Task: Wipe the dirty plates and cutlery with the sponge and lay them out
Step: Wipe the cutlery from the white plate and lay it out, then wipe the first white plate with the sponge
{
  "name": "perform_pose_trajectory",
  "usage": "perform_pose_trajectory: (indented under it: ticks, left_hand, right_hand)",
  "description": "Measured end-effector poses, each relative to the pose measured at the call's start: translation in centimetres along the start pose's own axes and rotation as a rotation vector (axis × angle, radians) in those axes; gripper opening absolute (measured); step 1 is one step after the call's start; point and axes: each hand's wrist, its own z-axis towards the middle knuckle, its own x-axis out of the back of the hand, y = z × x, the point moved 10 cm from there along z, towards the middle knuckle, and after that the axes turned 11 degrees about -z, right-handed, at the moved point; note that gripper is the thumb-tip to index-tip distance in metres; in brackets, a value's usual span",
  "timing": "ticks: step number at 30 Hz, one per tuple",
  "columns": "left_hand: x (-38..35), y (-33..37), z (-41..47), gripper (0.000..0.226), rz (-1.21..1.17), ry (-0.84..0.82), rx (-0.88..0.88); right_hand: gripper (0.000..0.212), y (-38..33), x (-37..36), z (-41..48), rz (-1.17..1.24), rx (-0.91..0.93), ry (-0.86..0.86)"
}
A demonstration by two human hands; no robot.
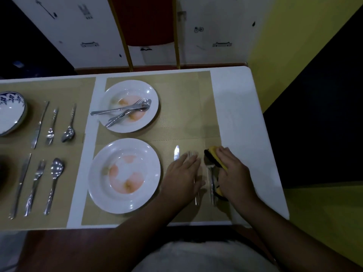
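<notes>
Right hand: we see the right hand (233, 173) curled round the yellow-and-black sponge (213, 155), pressing it onto a slim steel utensil (212, 185). The utensil's head is under the sponge, so we cannot tell whether it is a spoon.
Left hand: the left hand (183, 173) lies flat with straight fingers and grips nothing. It rests over a steel table knife (176, 153) and a blurred steel fork (197, 199).
Where: all 3 pieces lie side by side on the tan woven placemat (186, 118), just right of the near white round plate (151, 160).
Near plate: it carries pink and brown smears and no cutlery.
Far plate: the far white round plate (149, 91) is smeared too, with crossed steel cutlery (121, 110) lying in it.
Done, as we judge it: on the mats to our left, the upper cutlery row (51, 126) and the lower cutlery row (35, 187) each show a knife, fork and spoon in neat order, beside a blue-patterned plate (11, 114). We read those as finished settings.
In hand: we take this to be the wiping of the 3rd piece of the near setting.
Left: both white plates and the far plate's cutlery look unwiped, so we put the task near halfway.
</notes>
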Motion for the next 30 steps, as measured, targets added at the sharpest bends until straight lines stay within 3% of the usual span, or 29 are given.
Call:
perform_pose_trajectory:
  ticks: [4,8,13,16,18,23,27,30]
  left_hand:
    - [3.4,-3.0,-2.5,0.064,-0.034,0.048,0.035]
    - [8.0,-9.7,-7.6,0.063,-0.108,0.198,0.207]
    - [12.2,-20.7,-16.3,0.084,-0.275,0.358,0.643]
    - [10.8,-24.6,-19.4,0.089,-0.686,0.346,0.847]
    - [9.5,-25.5,-20.1,0.077,-0.931,0.336,0.948]
    - [8.8,-25.6,-20.0,0.02,-1.285,0.356,1.025]
    - [8.5,-24.7,-19.9,0.023,-1.462,0.324,1.021]
    - [8.3,-24.1,-19.7,0.021,-1.528,0.345,0.996]
  right_hand:
    - [0.059,-4.6,-1.4,-0.2,-0.008,0.056,-0.025]
    - [0.063,-11.3,-4.9,-0.8,0.028,0.187,-0.108]
    - [0.066,-19.9,-8.6,-2.4,0.062,0.414,-0.132]
    - [0.056,-21.2,-11.7,-3.1,0.002,0.438,-0.181]
    - [0.042,-19.6,-13.8,-3.1,-0.029,0.327,-0.237]
    - [0.043,-17.3,-16.5,-3.3,-0.189,0.248,-0.279]
    - [0.05,-17.5,-17.5,-3.4,-0.229,0.196,-0.34]
    - [0.044,-19.5,-19.0,-4.4,-0.252,0.306,-0.469]
